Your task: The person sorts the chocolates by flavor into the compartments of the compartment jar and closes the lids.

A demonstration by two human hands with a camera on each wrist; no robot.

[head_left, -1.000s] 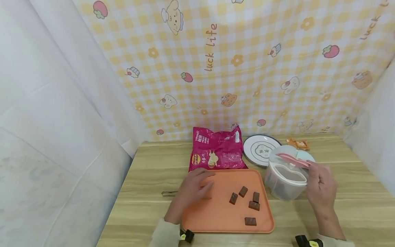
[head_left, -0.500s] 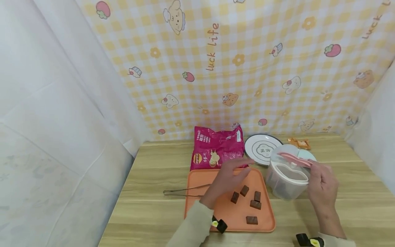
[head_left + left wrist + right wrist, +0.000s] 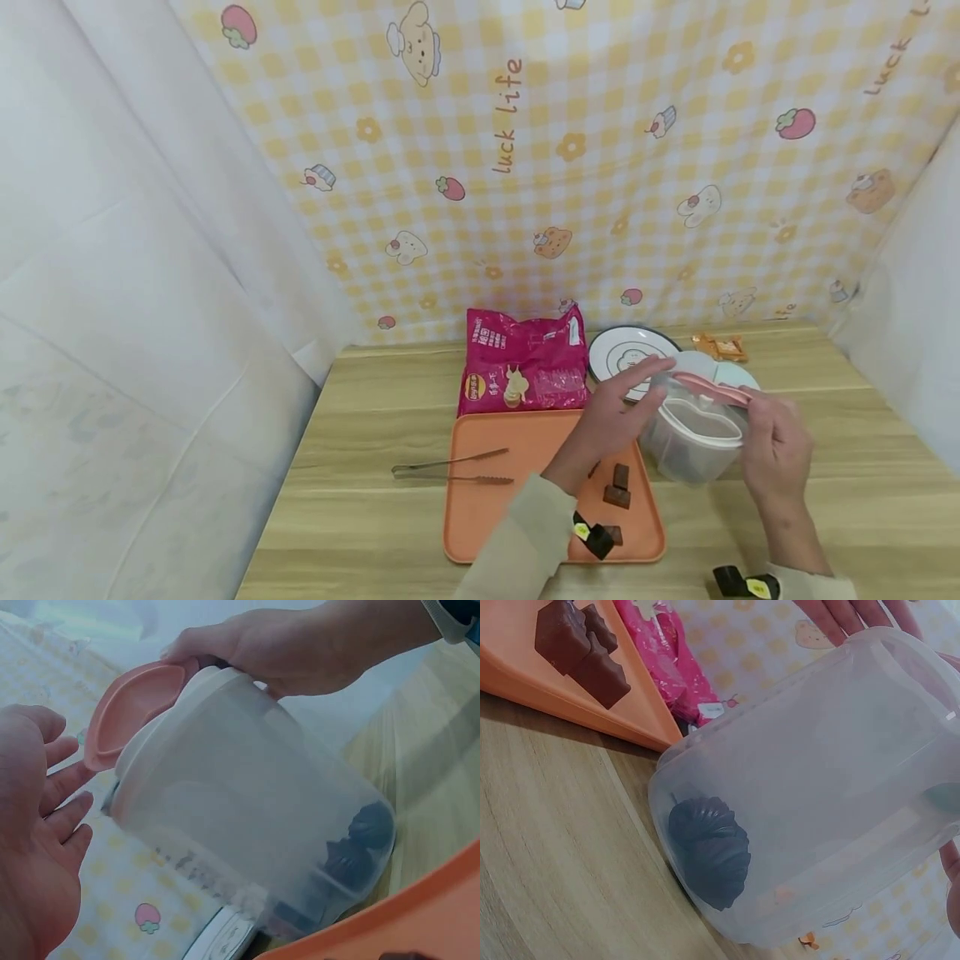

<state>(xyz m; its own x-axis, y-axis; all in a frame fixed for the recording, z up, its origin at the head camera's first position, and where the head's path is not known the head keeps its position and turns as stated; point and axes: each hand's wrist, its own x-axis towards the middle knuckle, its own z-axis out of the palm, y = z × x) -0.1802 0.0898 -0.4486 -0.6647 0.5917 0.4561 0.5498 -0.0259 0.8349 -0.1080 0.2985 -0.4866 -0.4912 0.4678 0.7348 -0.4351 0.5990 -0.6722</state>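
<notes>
A translucent storage box stands right of the tray, its pink lid flap raised over an uncovered compartment. My right hand pinches the right end of that flap. At the box's left side is my left hand, fingers extended and holding nothing. In the left wrist view its fingertips lie close to the flap; I cannot tell whether they touch. Dark, ridged pieces show through the wall at the bottom of the box. Brown chocolate pieces lie on the orange tray, partly hidden by my left arm.
Metal tongs lie across the tray's left edge, tips inside it. Behind the tray is a magenta chip bag, with a white dark-rimmed plate beside it. Small orange packets lie behind the box, near the patterned curtain.
My left hand has moved right from the tongs, across the tray, to the box's left side. The tongs now lie fully exposed. My right hand keeps hold of the pink lid flap.
</notes>
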